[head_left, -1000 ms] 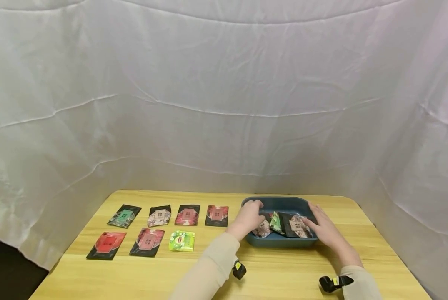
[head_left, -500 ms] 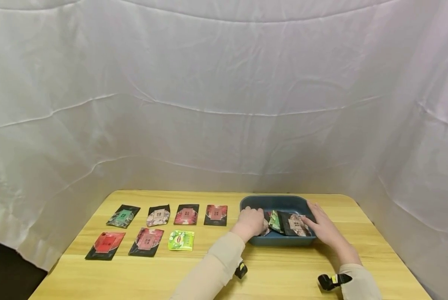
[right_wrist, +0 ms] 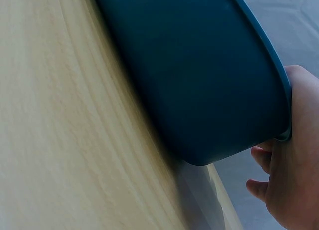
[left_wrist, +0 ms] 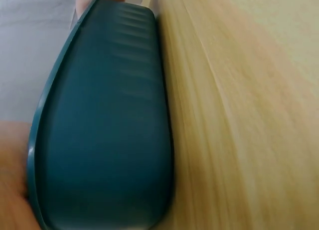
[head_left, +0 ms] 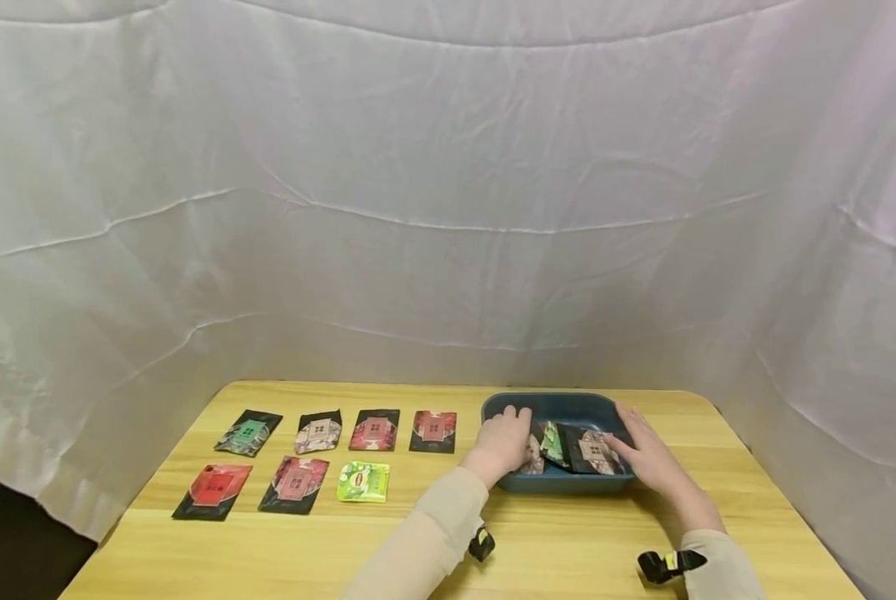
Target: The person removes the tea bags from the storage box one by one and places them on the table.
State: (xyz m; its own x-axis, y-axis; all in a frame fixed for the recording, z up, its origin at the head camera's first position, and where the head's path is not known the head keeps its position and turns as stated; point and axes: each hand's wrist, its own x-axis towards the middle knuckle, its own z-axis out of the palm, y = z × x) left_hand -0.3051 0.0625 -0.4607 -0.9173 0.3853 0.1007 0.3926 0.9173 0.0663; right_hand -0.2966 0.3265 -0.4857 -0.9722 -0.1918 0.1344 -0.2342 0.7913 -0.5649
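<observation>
A dark blue plastic tub (head_left: 560, 483) stands on the right half of the table with several tea sachets inside. My left hand (head_left: 502, 440) reaches over the tub's left end, its fingers down among the sachets and partly hidden. Close beside that hand lies a floral sachet (head_left: 533, 457); I cannot tell if the fingers pinch it. My right hand (head_left: 653, 458) grips the tub's right rim, thumb over the inside and fingers outside. Near that thumb is a black sachet with a beige label (head_left: 593, 451), and left of it a green sachet (head_left: 552, 443).
Left of the tub, sachets lie flat in two rows: a green-labelled one (head_left: 248, 432), a beige one (head_left: 318, 431), several red-and-black ones (head_left: 375, 430), and a bright green Lipton sachet (head_left: 363, 482). A pale curtain (head_left: 448, 275) hangs behind and around the table (head_left: 342, 550).
My left hand has dipped into the tub's left end and risen slightly again, shifting the sachets there. The right hand keeps its place on the rim.
</observation>
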